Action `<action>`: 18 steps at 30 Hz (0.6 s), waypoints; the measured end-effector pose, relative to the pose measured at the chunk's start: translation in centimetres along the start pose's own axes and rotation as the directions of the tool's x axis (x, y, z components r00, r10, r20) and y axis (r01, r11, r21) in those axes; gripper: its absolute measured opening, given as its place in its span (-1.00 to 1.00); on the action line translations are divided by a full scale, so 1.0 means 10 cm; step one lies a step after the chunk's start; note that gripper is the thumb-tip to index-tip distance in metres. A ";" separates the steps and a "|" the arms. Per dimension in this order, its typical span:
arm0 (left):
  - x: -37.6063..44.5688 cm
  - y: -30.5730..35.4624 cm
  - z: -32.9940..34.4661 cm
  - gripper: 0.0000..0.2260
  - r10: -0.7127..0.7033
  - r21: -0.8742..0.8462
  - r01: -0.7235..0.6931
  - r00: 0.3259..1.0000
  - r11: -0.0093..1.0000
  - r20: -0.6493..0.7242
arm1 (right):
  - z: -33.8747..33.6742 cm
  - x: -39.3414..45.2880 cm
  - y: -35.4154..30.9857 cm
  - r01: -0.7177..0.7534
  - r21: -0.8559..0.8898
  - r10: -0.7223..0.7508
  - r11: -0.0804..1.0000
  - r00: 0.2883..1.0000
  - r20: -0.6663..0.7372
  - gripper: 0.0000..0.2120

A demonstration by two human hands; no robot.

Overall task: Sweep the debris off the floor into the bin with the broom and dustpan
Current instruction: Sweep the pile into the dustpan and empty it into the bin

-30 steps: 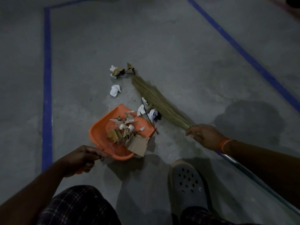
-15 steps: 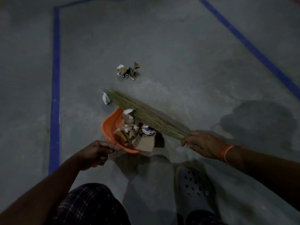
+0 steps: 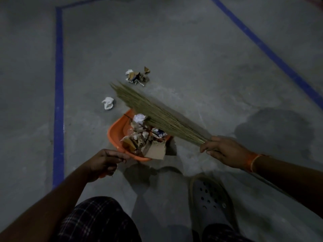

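Gripping the bound end of the broom (image 3: 157,116), the right hand (image 3: 225,151) has its fingers (image 3: 208,145) wrapped round the bundle just where the straw gathers; an orange band (image 3: 253,162) sits on that wrist. From there the straw fans out up and to the left, its middle passing over the far right corner of the orange dustpan (image 3: 117,130) and its tips ending between two bits of litter on the grey floor (image 3: 174,49). Whether the tips touch the floor cannot be told from this blurred view. Low on the left, the left hand (image 3: 104,163) clenches round the dustpan's handle, thumb on top, with a sliver of orange showing under the fingers. Inside the pan lies a heap of debris (image 3: 145,138): crumpled paper, brown scraps and a cardboard piece (image 3: 155,151) hanging over the near right edge. Just left of the straw lies a white paper ball (image 3: 108,103), apart from the pan. Farther off, beyond the broom tips, sits a small litter cluster (image 3: 137,75) of paper and cardboard. Blue tape lines (image 3: 58,102) frame the floor left and right. At the bottom are a plaid-clad knee (image 3: 97,222) and a grey clog (image 3: 211,201)
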State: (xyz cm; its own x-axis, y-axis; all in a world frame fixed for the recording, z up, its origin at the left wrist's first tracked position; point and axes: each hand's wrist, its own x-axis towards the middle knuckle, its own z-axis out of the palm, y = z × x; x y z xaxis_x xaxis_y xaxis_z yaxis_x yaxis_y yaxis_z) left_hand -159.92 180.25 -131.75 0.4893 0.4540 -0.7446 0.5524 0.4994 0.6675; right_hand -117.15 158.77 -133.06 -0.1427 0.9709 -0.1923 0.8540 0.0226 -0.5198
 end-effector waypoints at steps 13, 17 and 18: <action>-0.44 -0.21 -0.34 -0.69 0.045 -0.154 -0.066 0.990 0.986 -0.136 | -0.57 0.48 0.20 0.011 -0.001 -0.011 1.000 0.984 -0.177 -0.81; -0.62 -0.27 -0.49 -0.71 0.034 -0.197 -0.077 0.976 0.977 -0.213 | -0.75 0.90 0.23 -0.027 -0.036 0.020 0.999 0.984 -0.175 -0.81; -0.66 -0.30 -0.55 -0.72 0.027 -0.192 -0.073 0.972 0.979 -0.231 | -0.81 1.01 0.23 -0.038 -0.045 0.030 0.998 0.984 -0.173 -0.80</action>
State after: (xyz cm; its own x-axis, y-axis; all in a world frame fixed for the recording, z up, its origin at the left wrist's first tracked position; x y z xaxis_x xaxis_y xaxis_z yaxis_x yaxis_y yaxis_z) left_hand -168.48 179.85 -128.82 0.3348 0.6260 -0.7043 0.3749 0.5972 0.7091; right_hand -112.58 170.54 -129.41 -0.0283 0.9978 -0.0606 0.8802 -0.0039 -0.4745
